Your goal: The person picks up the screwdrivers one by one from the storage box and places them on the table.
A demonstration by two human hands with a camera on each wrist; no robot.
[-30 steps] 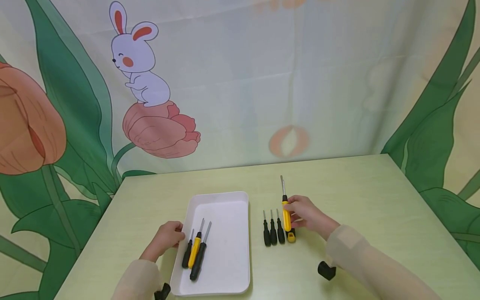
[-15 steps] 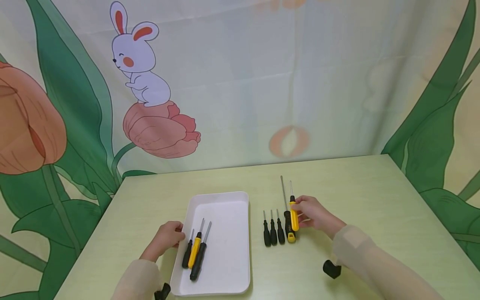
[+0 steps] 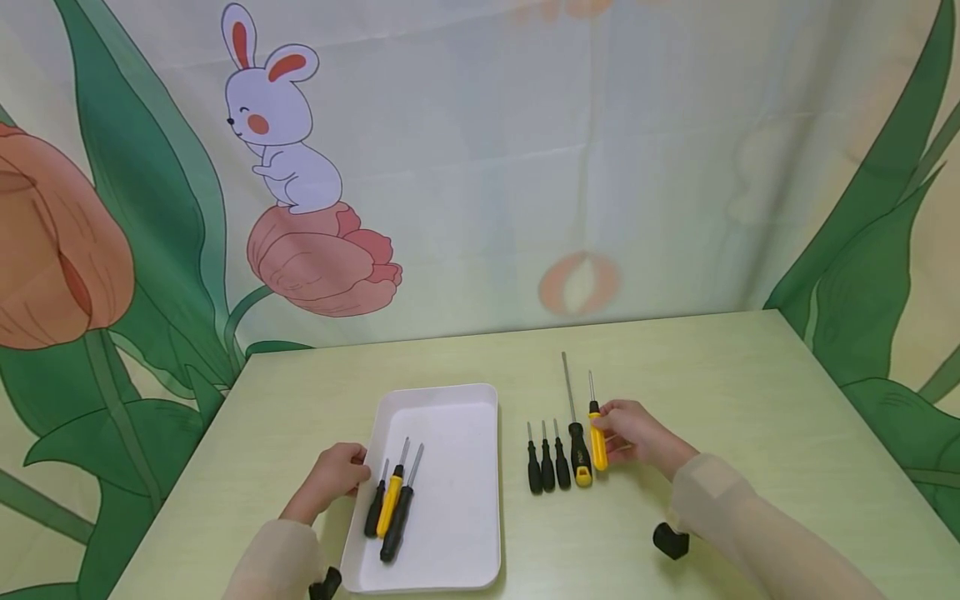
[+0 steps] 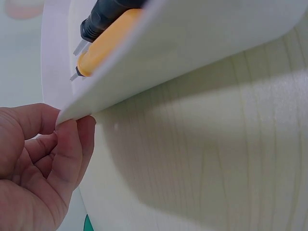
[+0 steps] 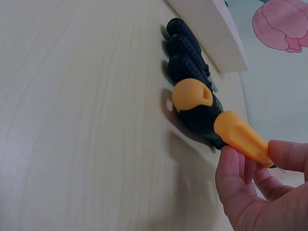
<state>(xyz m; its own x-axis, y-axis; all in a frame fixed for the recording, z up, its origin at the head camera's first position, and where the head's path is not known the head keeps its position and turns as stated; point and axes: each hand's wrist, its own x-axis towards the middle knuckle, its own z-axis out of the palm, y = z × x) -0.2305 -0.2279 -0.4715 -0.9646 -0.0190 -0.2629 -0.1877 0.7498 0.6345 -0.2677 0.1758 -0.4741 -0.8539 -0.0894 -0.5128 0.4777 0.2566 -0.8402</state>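
In the head view my right hand [image 3: 630,429] pinches a yellow-handled screwdriver [image 3: 598,442], its shaft pointing away from me. Just left of it a long black screwdriver with a yellow handle end [image 3: 580,454] lies on the table. Several small black screwdrivers form a row further left, among them a middle one [image 3: 547,468]. My left hand [image 3: 337,473] pinches the left rim of a white tray [image 3: 465,575], thumb above and fingers beneath in the left wrist view. Inside the tray lie a short black screwdriver [image 3: 374,510], a yellow one [image 3: 390,500] and a longer black one [image 3: 396,525].
The pale wooden table [image 3: 712,383] extends back to a printed curtain [image 3: 480,167] with a rabbit and tulips. Black wrist mounts [image 3: 671,542] show by both sleeves. The tray's right wall stands close to the row of small screwdrivers.
My right hand has moved right with the yellow screwdriver, from over the long black screwdriver to beside it, and slightly lower in the view. The left hand and tray stay put.
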